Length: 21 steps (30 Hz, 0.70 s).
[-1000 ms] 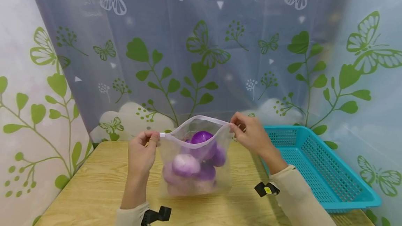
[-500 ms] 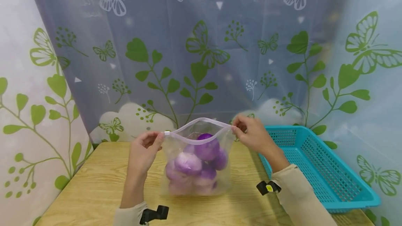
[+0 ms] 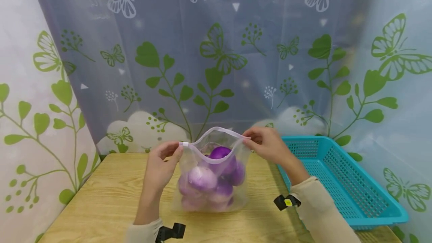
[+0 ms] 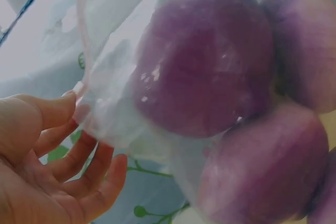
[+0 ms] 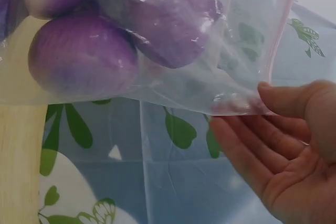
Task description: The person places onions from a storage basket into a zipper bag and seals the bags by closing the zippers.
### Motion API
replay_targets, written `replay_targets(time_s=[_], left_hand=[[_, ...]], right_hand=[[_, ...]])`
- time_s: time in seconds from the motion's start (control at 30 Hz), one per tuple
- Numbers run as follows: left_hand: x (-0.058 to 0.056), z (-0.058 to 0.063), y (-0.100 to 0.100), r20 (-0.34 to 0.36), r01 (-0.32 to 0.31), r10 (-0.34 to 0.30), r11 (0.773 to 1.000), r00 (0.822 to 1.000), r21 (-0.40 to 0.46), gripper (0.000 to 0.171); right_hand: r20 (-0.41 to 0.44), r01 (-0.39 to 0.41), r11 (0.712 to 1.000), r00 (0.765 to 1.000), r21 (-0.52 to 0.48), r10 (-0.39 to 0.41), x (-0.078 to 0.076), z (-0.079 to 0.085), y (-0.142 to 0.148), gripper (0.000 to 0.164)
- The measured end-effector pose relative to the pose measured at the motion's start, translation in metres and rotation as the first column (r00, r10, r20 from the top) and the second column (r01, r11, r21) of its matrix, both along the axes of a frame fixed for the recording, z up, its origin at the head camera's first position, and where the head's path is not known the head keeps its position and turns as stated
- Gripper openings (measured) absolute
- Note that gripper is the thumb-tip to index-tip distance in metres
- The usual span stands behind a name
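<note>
A translucent zip bag [image 3: 192, 160] stands on the table in the head view, its lilac-rimmed mouth gaping. Inside are several round purple-and-white vegetables [image 3: 202, 179] that look like onions, blurred by the frosted plastic. At the mouth's left end, beside a white slider [image 3: 184, 144], my left hand [image 3: 162, 166] pinches the corner between thumb and fingers. My right hand [image 3: 268, 145] pinches the opposite top corner. In the left wrist view, thumb and index finger of the left hand [image 4: 58, 156] meet at the rim. The right wrist view has the right hand's thumb [image 5: 283, 99] over the bag's edge.
A turquoise perforated plastic basket [image 3: 337, 183] sits on the right of the wood-grain table [image 3: 101, 190], close to my right forearm. Behind the table hangs a blue curtain [image 3: 256, 96] with butterflies and leaves. Patterned sheets flank both sides.
My left hand has shifted a little to the right with its corner of the bag, bringing the hands slightly closer together. The front rim now sags lower and the mouth gapes more than half a second ago.
</note>
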<state>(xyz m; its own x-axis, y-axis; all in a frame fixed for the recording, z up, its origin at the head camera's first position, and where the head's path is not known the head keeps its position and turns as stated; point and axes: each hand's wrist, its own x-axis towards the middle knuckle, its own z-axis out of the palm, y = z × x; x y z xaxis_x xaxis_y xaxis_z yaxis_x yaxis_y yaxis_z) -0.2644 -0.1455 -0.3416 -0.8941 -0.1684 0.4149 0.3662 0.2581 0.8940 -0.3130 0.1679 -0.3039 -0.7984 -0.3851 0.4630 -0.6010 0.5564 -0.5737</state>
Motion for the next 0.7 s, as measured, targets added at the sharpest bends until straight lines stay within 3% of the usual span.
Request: replay_targets(time_s=[0.17, 0.37, 0.57, 0.7], left_hand=[[-0.001, -0.001, 0.005, -0.051, -0.038, 0.039, 0.999, 0.998, 0.016, 0.015], [-0.003, -0.003, 0.003, -0.061, -0.098, 0.104, 0.991, 0.993, 0.095, 0.011], [-0.004, -0.004, 0.003, -0.042, -0.098, 0.105, 0.985, 0.994, 0.141, 0.013], [-0.005, -0.003, 0.004, -0.018, -0.072, 0.075, 0.991, 0.997, 0.11, 0.012]], right_hand=[[-0.033, -0.018, 0.999, 0.999, -0.028, 0.017, 0.0, -0.003, -0.001, 0.011], [0.03, 0.01, 0.998, 1.0, -0.058, -0.009, -0.003, -0.006, 0.01, 0.01], [0.053, 0.051, 0.996, 0.997, -0.069, -0.048, -0.006, -0.006, 0.017, 0.01], [0.044, 0.046, 0.999, 0.998, 0.002, -0.046, -0.006, -0.005, 0.019, 0.009]])
